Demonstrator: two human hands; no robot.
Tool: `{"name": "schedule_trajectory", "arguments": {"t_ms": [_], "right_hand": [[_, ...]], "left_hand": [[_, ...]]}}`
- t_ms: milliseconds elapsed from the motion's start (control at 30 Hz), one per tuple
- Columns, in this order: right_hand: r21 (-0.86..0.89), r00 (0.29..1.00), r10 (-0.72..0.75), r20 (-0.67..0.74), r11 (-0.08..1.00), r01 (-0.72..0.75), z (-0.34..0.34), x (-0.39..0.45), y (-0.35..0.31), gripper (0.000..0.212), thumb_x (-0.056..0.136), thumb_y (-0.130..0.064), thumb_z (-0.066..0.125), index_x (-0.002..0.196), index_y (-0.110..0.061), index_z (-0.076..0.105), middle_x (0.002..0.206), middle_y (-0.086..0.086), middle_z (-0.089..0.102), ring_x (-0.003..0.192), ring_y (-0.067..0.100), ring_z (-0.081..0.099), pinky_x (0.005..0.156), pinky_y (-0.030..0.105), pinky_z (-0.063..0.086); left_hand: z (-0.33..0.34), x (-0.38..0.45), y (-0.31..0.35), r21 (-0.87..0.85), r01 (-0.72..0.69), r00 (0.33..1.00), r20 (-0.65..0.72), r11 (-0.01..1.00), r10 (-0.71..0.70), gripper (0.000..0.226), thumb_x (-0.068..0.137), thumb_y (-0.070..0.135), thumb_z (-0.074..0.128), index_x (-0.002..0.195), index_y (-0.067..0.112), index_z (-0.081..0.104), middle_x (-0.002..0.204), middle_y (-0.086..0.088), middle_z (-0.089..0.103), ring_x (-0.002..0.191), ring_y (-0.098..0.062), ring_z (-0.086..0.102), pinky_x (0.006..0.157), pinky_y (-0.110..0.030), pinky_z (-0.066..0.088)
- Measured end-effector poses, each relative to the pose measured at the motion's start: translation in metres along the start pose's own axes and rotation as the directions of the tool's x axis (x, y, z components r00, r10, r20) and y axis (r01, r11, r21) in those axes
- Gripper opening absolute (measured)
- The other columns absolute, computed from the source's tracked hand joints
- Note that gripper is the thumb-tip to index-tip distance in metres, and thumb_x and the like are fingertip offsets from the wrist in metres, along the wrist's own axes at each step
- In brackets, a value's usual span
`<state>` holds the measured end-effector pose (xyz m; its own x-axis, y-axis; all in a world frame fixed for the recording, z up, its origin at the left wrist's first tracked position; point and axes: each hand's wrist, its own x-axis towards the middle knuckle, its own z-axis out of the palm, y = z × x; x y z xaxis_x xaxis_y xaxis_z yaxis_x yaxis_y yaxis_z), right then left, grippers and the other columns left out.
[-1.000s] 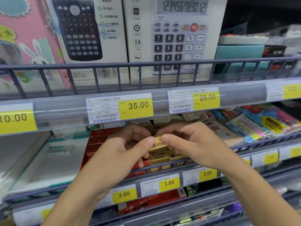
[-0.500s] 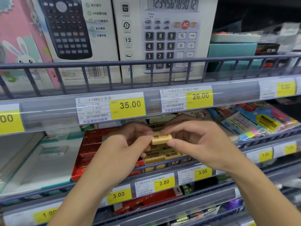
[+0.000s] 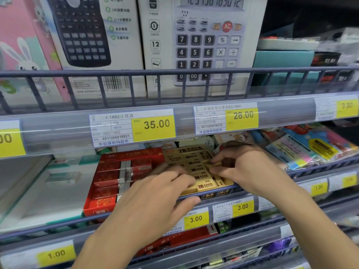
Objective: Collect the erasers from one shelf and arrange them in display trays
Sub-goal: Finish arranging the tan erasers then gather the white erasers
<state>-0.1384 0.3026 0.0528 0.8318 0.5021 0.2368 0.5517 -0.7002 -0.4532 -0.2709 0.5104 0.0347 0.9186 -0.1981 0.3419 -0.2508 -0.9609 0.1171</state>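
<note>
1. Presently both hands reach into the middle shelf. The left hand (image 3: pixel 155 197) lies palm down, its fingers extended and relaxed over the front left part of the gold display tray (image 3: pixel 229 183), thumb hanging over the shelf's front rail (image 3: pixel 213 193). It holds nothing visible.
2. The right hand (image 3: pixel 244 167) comes in from the right with the wrist bent, its thumb and forefinger closed on a yellow eraser (image 3: pixel 212 164) at the tray's right side.
3. Motion blur smears the left fingers; whether their tips touch the erasers below cannot be told. The pinched eraser is mostly covered by the right fingers, so only a sliver shows. The left palm hides the tray's front left corner.
4. Rows of gold 2B erasers (image 3: pixel 196 169) lie flat in the tray, between the two hands, labels up. The pinched eraser sits just beside the rightmost row, at about the level of the others; whether it rests on them cannot be told.
5. To the left, touching the gold tray, stands a red display tray (image 3: pixel 104 191) of red-wrapped erasers. Further left lie white boxes with green trim (image 3: pixel 64 171).
6. Above, behind a wire rail, stand two calculator boxes (image 3: pixel 204 41). Price tags read 35.00 (image 3: pixel 153 125) and 28.00 (image 3: pixel 241 115); beneath the trays, 3.00 (image 3: pixel 196 218).
</note>
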Motion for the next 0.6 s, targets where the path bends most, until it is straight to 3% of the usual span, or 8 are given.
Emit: {"name": "schedule_trajectory", "arguments": {"t_ms": [133,233,367,500,600], "right_hand": [[-0.103,0.996,-0.016,0.089,0.994,0.025,-0.006,0.001,0.003,0.016,0.085,-0.047,0.072,0.101,-0.05,0.071,0.092,-0.025,0.066,0.077,-0.005,0.059,0.058,0.006,0.041],[-0.154,0.993,-0.026,0.112,0.987,0.043,-0.005,0.004,0.005,0.018,0.09,-0.044,0.069,0.106,-0.051,0.07,0.105,-0.022,0.064,0.085,0.001,0.058,0.061,0.003,0.037],[-0.16,0.996,-0.041,0.08,0.986,0.054,0.002,0.005,0.005,0.02,0.089,-0.044,0.069,0.108,-0.05,0.069,0.11,-0.016,0.068,0.092,0.006,0.061,0.073,0.017,0.046],[-0.143,0.997,-0.035,0.066,0.989,0.044,0.004,0.0,0.006,0.019,0.089,-0.046,0.067,0.107,-0.053,0.067,0.103,-0.016,0.069,0.084,0.007,0.063,0.071,0.024,0.051],[-0.147,0.998,-0.028,0.062,0.988,0.037,0.003,-0.002,0.006,0.016,0.09,-0.045,0.068,0.106,-0.05,0.069,0.099,-0.019,0.066,0.083,0.002,0.059,0.067,0.018,0.046]], "left_hand": [[0.002,0.002,0.0,0.013,0.024,1.0,0.017,1.0,-0.024,0.074,0.088,0.077,0.006,0.137,0.046,0.051,0.123,0.023,0.057,0.106,-0.008,0.063,0.082,-0.033,0.056],[0.001,0.002,0.001,0.021,0.037,0.999,0.027,0.999,-0.038,0.075,0.088,0.077,0.005,0.137,0.046,0.051,0.124,0.024,0.057,0.107,-0.006,0.062,0.082,-0.032,0.057],[0.002,0.002,0.002,0.03,0.044,0.998,0.032,0.999,-0.045,0.073,0.089,0.076,0.006,0.137,0.045,0.053,0.122,0.024,0.058,0.105,-0.006,0.063,0.078,-0.031,0.057],[0.002,0.001,0.002,0.046,0.047,0.998,0.038,0.998,-0.049,0.068,0.092,0.075,0.012,0.137,0.045,0.054,0.122,0.024,0.058,0.103,-0.006,0.062,0.075,-0.029,0.056],[0.001,0.002,0.002,0.027,0.036,0.998,0.05,0.999,-0.037,0.063,0.095,0.071,0.019,0.139,0.043,0.054,0.126,0.022,0.058,0.106,-0.006,0.061,0.079,-0.031,0.057]]}}
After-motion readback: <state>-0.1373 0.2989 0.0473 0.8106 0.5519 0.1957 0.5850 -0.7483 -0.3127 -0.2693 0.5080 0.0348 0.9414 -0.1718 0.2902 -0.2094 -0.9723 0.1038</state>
